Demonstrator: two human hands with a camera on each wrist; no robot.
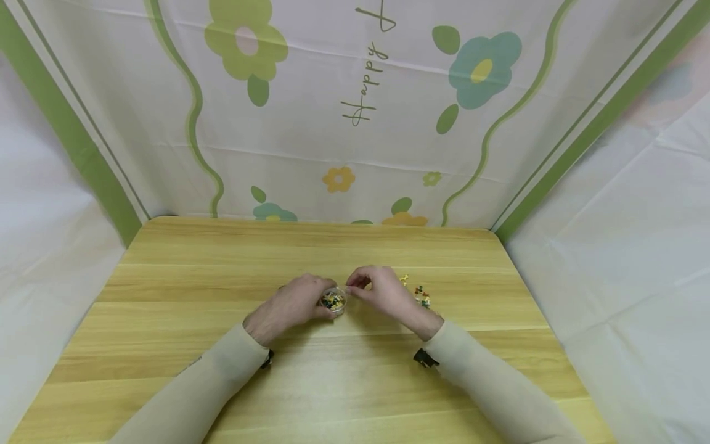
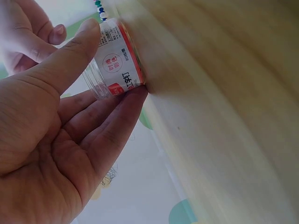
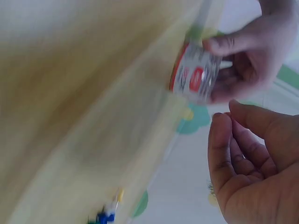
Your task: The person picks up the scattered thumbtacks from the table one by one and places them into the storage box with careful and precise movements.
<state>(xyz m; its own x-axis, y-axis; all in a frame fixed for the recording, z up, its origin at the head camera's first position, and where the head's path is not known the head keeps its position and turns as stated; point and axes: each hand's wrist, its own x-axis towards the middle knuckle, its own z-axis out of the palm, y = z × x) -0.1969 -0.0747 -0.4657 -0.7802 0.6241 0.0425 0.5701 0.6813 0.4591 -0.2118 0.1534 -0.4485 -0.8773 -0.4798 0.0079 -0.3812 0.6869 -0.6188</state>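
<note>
While the left grip (image 1: 299, 299) is clasping a small clear jar (image 2: 110, 63), thumb on one side and fingers on the other, the right grip (image 1: 383, 291) is hovering just beside its mouth, holding thumb and forefinger tips together; whether they are pinching anything, I cannot tell. The jar is standing upright on a wood-grain desk (image 1: 360, 388), between the two grips. Beyond the far edge, a white cloth (image 1: 310, 123) is showing flowers, wavy vines and the word "Happy". Pale sleeves (image 1: 199, 382) are covering the forearms. The jar is wearing a white-and-red label and holding mixed coloured pieces (image 1: 333, 301), while more loose pieces (image 1: 421, 298) are lying near the right wrist.
</note>
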